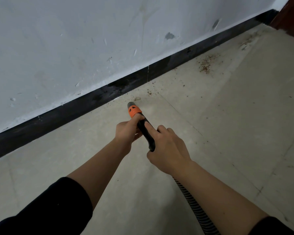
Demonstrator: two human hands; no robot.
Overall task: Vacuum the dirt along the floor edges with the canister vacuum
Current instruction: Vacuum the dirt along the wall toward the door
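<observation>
I hold a black vacuum hose handle (147, 133) with an orange collar (133, 111) and a grey nozzle tip (131, 104) that points toward the floor edge. My left hand (127, 130) grips the handle just behind the orange collar. Further back, my right hand (166, 150) wraps around the rear of the handle, index finger laid along it. The ribbed grey hose (196, 207) trails down past my right forearm. Brown dirt crumbs (150, 93) lie just beyond the nozzle, and a larger patch of dirt (205, 64) sits farther right along the black baseboard (92, 100).
A scuffed white wall (75, 39) rises above the baseboard. The pale concrete floor (236, 133) spreads right and toward me. More debris (245, 42) lies near the far corner beside a dark red-brown door or frame (290, 17). The canister is out of view.
</observation>
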